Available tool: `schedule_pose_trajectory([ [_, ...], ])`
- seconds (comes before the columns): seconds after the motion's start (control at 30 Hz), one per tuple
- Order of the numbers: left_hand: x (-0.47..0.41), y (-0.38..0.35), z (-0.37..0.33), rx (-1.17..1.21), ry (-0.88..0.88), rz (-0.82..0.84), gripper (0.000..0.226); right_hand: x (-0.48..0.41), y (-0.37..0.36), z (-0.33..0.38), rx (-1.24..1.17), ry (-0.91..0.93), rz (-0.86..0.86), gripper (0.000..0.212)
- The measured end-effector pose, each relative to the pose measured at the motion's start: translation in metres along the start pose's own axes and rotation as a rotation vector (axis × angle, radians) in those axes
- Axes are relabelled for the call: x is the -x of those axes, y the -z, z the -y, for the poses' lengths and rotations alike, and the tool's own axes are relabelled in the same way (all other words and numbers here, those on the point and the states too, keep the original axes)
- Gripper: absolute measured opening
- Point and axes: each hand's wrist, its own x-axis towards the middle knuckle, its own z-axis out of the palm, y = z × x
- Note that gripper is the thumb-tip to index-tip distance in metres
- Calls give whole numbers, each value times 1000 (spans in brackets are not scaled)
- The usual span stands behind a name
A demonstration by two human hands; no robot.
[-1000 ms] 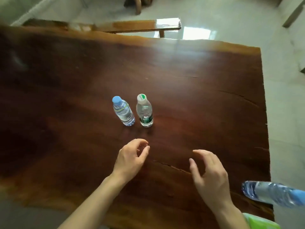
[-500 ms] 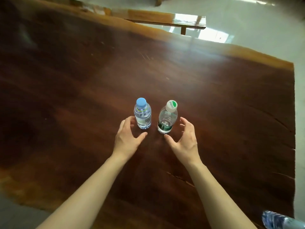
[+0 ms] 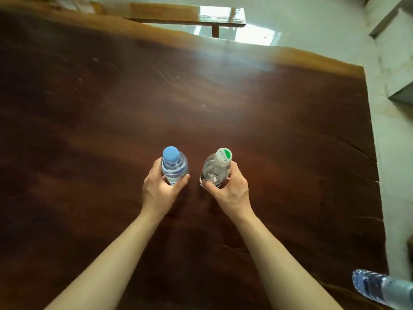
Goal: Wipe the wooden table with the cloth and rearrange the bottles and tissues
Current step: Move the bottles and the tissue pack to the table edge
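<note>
Blue-capped bottle (image 3: pixel 173 167) gripped by left hand (image 3: pixel 159 189), green-capped bottle (image 3: pixel 216 170) by right hand (image 3: pixel 230 190); lift both straight, keep apart, off the wooden table (image 3: pixel 279 130).

1. The left hand (image 3: pixel 159 189) is covering the lower part of the blue-capped bottle (image 3: pixel 173 167), so its base is not showing.
2. The right hand (image 3: pixel 230 190) is hiding much of the green-capped bottle (image 3: pixel 215 170); its label is staying out of sight.
3. A third bottle (image 3: pixel 380 287) is being cut off by the bottom-right corner.
4. The wooden table (image 3: pixel 268 130) is running off the left edge.
</note>
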Motion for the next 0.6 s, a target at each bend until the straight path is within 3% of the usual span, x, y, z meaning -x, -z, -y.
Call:
schedule_pose_trajectory([
  [0.27,-3,-15,-19,-58,-75,121,49,25,48,-10,-20,-72,-221,62],
  [0.6,6,-133,-102,-25,-240,403,57,70,154,-60,-2,-278,-583,67],
])
